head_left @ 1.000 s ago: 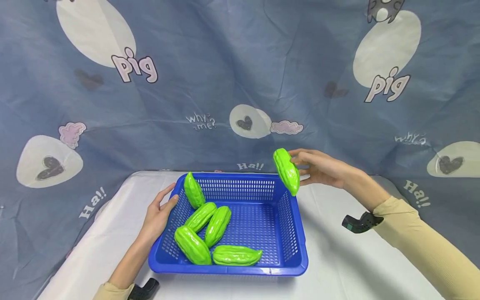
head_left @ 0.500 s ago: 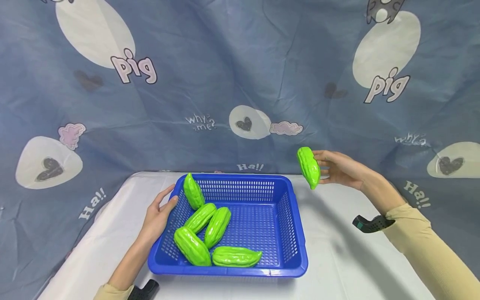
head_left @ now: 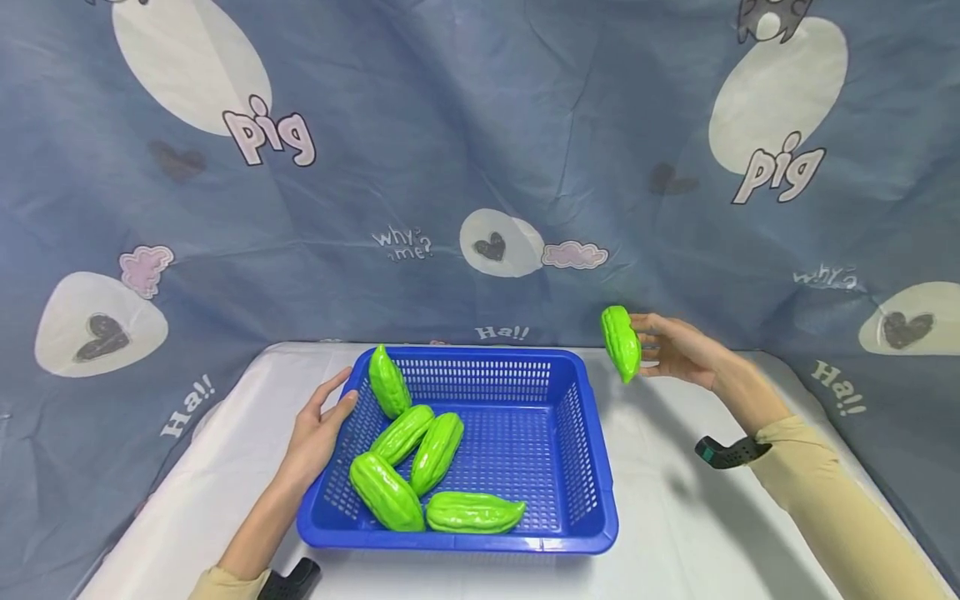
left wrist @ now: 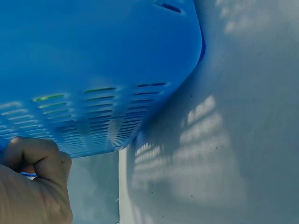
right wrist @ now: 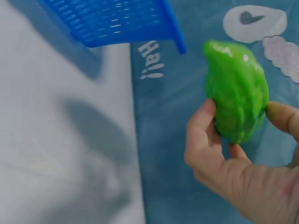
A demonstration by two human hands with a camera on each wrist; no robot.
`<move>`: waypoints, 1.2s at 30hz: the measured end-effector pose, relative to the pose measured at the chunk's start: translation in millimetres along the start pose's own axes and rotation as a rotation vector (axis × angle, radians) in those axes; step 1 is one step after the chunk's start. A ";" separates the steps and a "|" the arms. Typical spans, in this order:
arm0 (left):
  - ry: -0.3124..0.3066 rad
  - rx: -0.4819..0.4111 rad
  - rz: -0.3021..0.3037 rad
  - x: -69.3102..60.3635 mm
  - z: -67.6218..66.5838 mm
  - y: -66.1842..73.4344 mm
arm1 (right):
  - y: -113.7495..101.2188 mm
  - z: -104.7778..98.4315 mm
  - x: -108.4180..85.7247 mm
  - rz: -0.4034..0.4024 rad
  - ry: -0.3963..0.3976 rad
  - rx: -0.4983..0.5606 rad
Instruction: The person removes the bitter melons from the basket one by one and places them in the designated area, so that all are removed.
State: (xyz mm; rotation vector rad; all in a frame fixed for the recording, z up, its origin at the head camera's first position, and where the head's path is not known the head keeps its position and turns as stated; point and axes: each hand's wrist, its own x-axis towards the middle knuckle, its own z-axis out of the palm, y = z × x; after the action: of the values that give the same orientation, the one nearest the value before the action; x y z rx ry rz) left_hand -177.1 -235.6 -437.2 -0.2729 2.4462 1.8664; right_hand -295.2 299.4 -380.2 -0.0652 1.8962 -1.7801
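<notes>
A blue plastic basket (head_left: 457, 541) with slotted walls stands on the white surface in the head view. My left hand (head_left: 315, 429) grips its left rim; the curled fingers (left wrist: 39, 156) show in the left wrist view. Beyond the far right corner, my right hand (head_left: 678, 354) holds a bright green bitter melon (head_left: 621, 343) in the air, pinched between thumb and fingers. The right wrist view shows this bitter melon (right wrist: 238, 88) apart from the basket. Several more bitter melons lie in the basket, mostly on its left side, with one (head_left: 476, 512) along the near wall.
White cloth (head_left: 667, 533) covers the table around the basket. Behind it hangs a blue printed curtain (head_left: 420, 167). Shadows of the right arm and hand fall on the cloth right of the basket.
My right hand has carried the bitter melon rightward from over the basket's right rim to outside it, then dipped slightly. The left hand and basket stay in place.
</notes>
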 end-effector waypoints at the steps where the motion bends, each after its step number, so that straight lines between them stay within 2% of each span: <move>1: -0.003 -0.006 -0.001 0.5 0.7 0.2 | 3.2 -0.1 2.1 0.001 0.013 -0.003; 5: -0.003 -0.016 -0.004 1.1 3.0 0.8 | 16.6 0.6 10.4 0.011 0.053 -0.035; 10: 0.002 -0.013 -0.003 1.6 2.9 3.3 | 32.6 3.7 18.0 0.022 0.065 -0.080; 14: 0.000 -0.011 -0.004 1.5 2.1 3.6 | 41.9 6.4 23.8 0.028 0.072 -0.070; 20: 0.003 -0.016 -0.010 2.3 1.5 1.3 | 49.4 9.9 31.3 0.039 0.081 -0.084; 25: 0.001 -0.021 -0.012 2.3 1.6 -0.3 | 55.2 12.6 36.3 0.054 0.126 -0.090; 36: 0.002 -0.018 -0.002 -1.8 0.8 0.8 | 63.6 17.3 40.1 0.043 0.140 -0.101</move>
State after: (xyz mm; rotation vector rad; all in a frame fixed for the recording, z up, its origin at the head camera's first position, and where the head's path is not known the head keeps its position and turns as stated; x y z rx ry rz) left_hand -175.5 -234.5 -436.3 -0.2781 2.4305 1.8898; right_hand -302.3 276.4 -453.5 0.0645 2.0700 -1.6991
